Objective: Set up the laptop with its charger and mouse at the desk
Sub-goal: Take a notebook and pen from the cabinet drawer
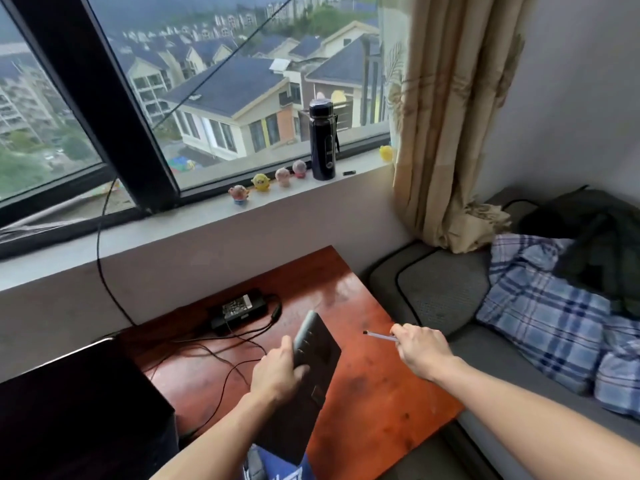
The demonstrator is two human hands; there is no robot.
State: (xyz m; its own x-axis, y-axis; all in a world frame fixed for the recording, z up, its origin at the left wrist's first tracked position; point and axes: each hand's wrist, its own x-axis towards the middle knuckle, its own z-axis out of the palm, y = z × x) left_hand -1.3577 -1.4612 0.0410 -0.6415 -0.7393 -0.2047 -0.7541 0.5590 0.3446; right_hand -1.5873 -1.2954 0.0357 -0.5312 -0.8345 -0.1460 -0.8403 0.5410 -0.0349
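Left hand (pixel 277 372) is clamped on a flat dark slab (pixel 311 362) — can't tell if it's the laptop — tilted over the desk (pixel 374 386) at lower centre. Right hand (pixel 420 351) pinches a pen (pixel 379 337). Charger (pixel 239 310) sits just above — cables (pixel 221 355) trailing left.

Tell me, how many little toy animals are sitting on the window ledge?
5. Four stand in a row left of the dark bottle. A yellow one peeks out by the curtain, which may hide more.

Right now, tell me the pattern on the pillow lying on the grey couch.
Blue and white plaid on the soft fabric pillow, clearest in the head view.
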